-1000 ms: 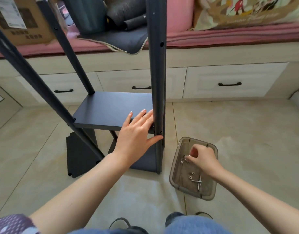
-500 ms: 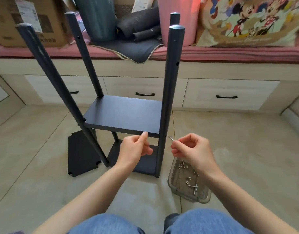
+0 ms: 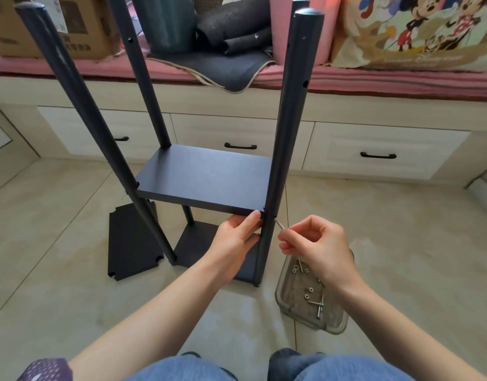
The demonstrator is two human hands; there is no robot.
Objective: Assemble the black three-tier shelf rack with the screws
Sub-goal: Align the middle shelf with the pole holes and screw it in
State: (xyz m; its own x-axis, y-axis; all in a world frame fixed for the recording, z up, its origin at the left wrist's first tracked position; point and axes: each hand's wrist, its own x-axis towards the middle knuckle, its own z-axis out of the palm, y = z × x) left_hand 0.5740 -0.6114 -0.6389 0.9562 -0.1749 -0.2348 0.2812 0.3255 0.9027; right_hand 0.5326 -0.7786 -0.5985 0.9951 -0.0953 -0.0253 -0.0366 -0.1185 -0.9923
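The black rack stands on the floor with four round posts and two boards in place. Its middle shelf board [image 3: 206, 180] sits between the posts, above a bottom board [image 3: 195, 243]. My left hand [image 3: 236, 237] grips the near edge of the middle board beside the near right post [image 3: 289, 127]. My right hand [image 3: 316, 246] pinches a silver screw [image 3: 278, 223] whose tip is at a hole in that post, level with the middle board. A third black board [image 3: 132, 243] lies flat on the floor to the left.
A clear plastic tray [image 3: 286, 303] with several screws and washers sits on the tiled floor under my right wrist. White drawers [image 3: 385, 149] run along the back, topped by a pink cushion with a cardboard box [image 3: 44, 26], dark fabric and a cartoon pillow. My knees fill the bottom edge.
My right hand left the tray with a screw and brought its tip to the near right post. My left hand shifted from lying on the middle board to gripping its near edge.
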